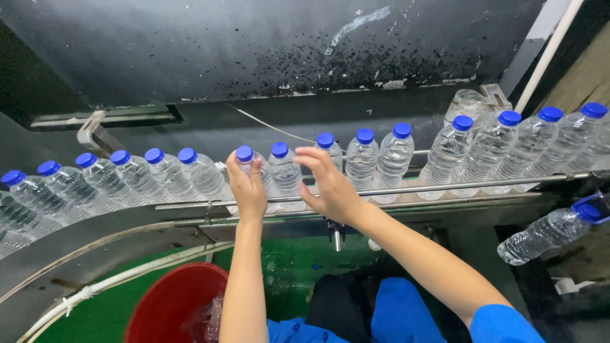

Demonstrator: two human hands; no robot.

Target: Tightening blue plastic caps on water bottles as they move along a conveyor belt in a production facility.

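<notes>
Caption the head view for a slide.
Left hand grips a blue-capped water bottle on the conveyor rail; right hand reaches beside it.

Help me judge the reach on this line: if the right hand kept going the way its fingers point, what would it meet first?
Most likely the blue-capped bottle just past the right hand, beside the one at the left hand; depth is unclear.

One head-worn camera looks down and forward from close above the person's outstretched arms. It faces a curved conveyor rail [406,189] of bottles [361,159] against a dark wall [254,44], the floor [114,311] below.
</notes>
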